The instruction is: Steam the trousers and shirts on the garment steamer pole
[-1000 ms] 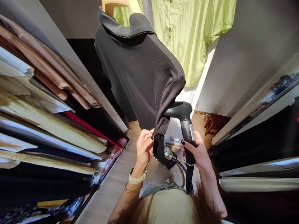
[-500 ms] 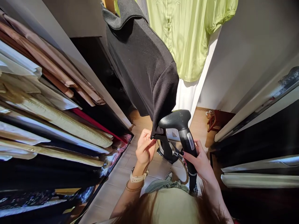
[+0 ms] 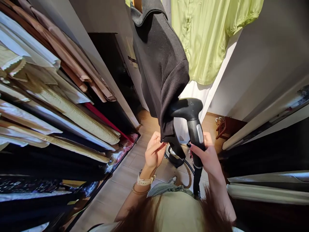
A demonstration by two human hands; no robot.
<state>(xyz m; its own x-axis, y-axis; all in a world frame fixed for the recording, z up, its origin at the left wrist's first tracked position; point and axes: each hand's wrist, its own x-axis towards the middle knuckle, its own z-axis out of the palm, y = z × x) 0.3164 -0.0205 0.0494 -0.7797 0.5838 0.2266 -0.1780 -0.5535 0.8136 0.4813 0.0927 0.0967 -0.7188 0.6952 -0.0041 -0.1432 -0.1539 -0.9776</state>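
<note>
A black collared garment (image 3: 159, 54) hangs from a hanger (image 3: 138, 4) at the top of the head view. My left hand (image 3: 154, 151) pinches the lower end of its sleeve and draws it toward me. In my right hand (image 3: 207, 154) is the handle of a black garment steamer (image 3: 195, 132), fingers wrapped round it. The steamer's head lies against the sleeve near the cuff, its left end partly hidden by the fabric. A dark hose runs down from the handle. The steamer's base (image 3: 174, 158) stands on the floor, partly covered by the sleeve.
Behind the black garment hangs a light green blouse (image 3: 205, 42). Racks of clothes (image 3: 60, 106) line the left side, and more garments (image 3: 270, 145) hang on the right. A small reddish-brown stool (image 3: 229, 127) stands on the floor by the right wall.
The steamer head has moved up along the sleeve, away from the cuff. My left hand still pinches the sleeve end. The whole view has shifted a little.
</note>
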